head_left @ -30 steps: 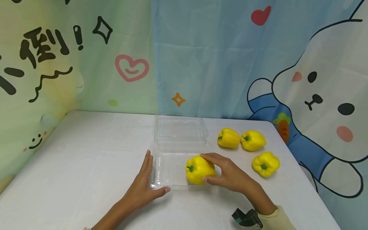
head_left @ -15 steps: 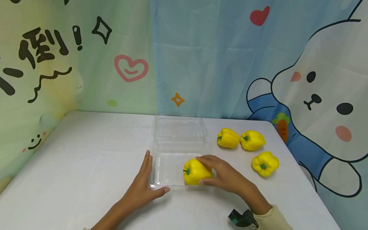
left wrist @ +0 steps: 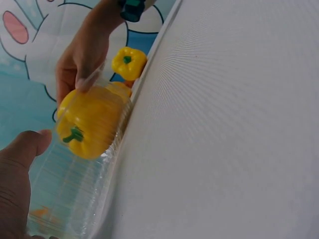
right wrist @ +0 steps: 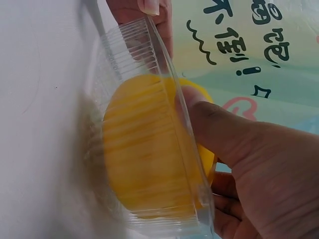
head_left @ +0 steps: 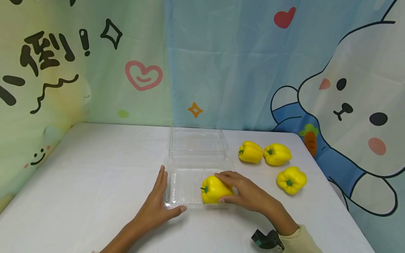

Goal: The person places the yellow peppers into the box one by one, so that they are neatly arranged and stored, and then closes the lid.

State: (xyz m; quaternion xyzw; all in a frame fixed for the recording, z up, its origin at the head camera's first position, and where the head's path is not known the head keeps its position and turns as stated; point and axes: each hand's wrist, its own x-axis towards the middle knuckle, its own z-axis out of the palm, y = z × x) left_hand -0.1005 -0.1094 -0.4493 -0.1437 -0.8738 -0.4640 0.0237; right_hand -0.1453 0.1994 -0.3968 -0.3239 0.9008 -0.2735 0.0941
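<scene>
Yellow bell pepper (head_left: 216, 191), glossy and plumply lobed, lying on its side with its short green stem (head_left: 204, 189) pointing left; it sits in the right part of a clear, ribbed plastic container (head_left: 183, 186). The right hand (head_left: 245, 191) pinches it between thumb and fingers. The left hand (head_left: 158, 202), fingers straight and thumb spread away, rests at the container's left side. Behind lies the raised-back lid (head_left: 197, 140); to the right, on the white table (head_left: 95, 175), three similar peppers (head_left: 291, 180).
</scene>
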